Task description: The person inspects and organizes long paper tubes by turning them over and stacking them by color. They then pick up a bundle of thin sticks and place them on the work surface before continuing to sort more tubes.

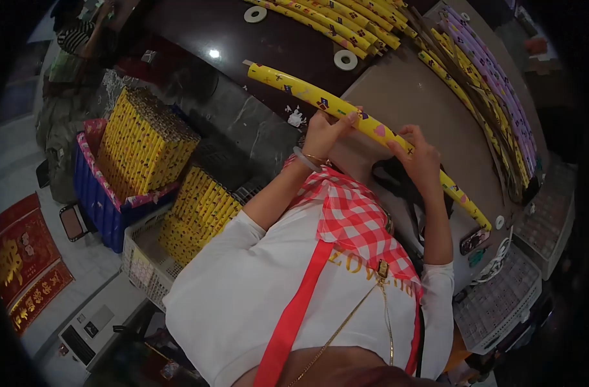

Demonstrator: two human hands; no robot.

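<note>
A long yellow printed tube [294,86] with small coloured pictures on it runs slantwise across the table in front of me. My left hand [330,132] grips it near its middle, thumb on top. Farther along toward the right end, my right hand [418,155] is closed round the same tube. One end points to the upper left, where a small pale tip sticks out; the other reaches the lower right near a phone [474,241]. The fingers beneath the tube are partly hidden.
More yellow tubes [333,26] lie at the back, with purple tubes [494,71] at the right. White tape rolls [345,60] rest on the table. At the left, a blue crate [101,187] and a white basket [142,261] hold yellow tubes. A grey crate [501,309] stands lower right.
</note>
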